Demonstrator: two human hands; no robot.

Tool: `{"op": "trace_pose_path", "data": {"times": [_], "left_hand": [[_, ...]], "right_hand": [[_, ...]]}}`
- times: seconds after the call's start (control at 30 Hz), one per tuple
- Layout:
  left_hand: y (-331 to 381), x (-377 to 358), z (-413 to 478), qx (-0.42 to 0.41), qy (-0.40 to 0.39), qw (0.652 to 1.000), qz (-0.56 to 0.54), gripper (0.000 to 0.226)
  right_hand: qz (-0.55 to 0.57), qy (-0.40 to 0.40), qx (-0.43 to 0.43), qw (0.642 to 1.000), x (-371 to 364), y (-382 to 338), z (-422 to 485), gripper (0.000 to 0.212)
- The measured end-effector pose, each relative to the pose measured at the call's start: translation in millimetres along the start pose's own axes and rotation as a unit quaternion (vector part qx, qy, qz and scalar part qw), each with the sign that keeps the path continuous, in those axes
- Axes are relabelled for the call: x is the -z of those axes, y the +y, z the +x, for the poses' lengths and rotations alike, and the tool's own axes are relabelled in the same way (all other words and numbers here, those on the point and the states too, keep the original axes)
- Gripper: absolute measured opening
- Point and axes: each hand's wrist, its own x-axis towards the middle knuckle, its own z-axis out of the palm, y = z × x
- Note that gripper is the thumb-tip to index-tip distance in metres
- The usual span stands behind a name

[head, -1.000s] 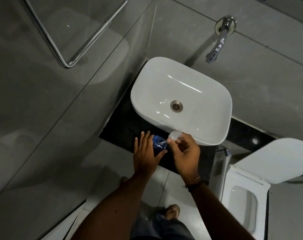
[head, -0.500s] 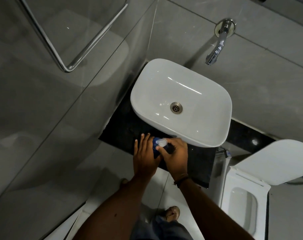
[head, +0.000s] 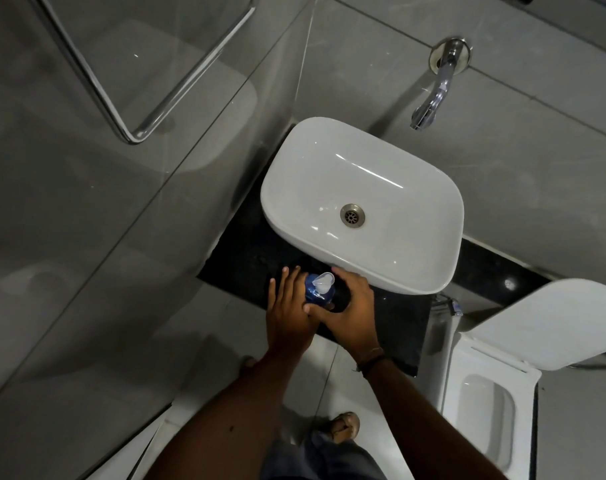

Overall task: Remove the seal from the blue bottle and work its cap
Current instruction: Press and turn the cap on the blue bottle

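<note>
My left hand [head: 289, 306] wraps the blue bottle [head: 317, 294] on the worktop [head: 391, 320]; right hand [head: 350, 311] grip clasps its near side. Steady the base, then flip the clear cap [head: 323, 283].

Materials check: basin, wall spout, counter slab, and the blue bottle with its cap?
Basin: likely glazed ceramic, glossy white with sharp streak highlights.
Wall spout: polished chromed metal, mirror-like.
Counter slab: dark polished stone, maybe granite; faint speckle and reflections.
Blue bottle: looks like translucent blue plastic.
Cap: clear or whitish plastic, hard to tell more.
</note>
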Motion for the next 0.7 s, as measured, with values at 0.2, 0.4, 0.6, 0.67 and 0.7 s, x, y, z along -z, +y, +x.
{"op": "trace_pose_path", "data": {"times": [0.2, 0.4, 0.6, 0.67, 0.7], "left_hand": [[1.6, 3.4, 1.3, 0.009, 0.015, 0.999, -0.031, 0.072], [-0.7, -0.5, -0.1, 0.007, 0.003, 1.000, -0.024, 0.062], [-3.2, -0.7, 1.0, 0.008, 0.001, 0.999, -0.033, 0.084], [-3.3, -0.6, 0.5, 0.007, -0.001, 0.999, -0.034, 0.078], [-2.8, 0.0, 0.5, 0.006, -0.001, 0.999, -0.034, 0.073]], "right_hand": [[-0.003, 0.050, -0.021, 0.998, 0.4, -6.5, 6.3, 0.048], [-0.010, -0.038, 0.002, 0.999, 1.2, -9.3, 5.0, 0.054], [-0.020, -0.009, -0.058, 0.998, -0.9, -13.9, 6.0, 0.023], [-0.056, 0.002, -0.069, 0.996, 3.3, -14.6, 6.3, 0.030], [-0.077, 0.003, -0.074, 0.994, 5.1, -13.2, 6.3, 0.041]]}}
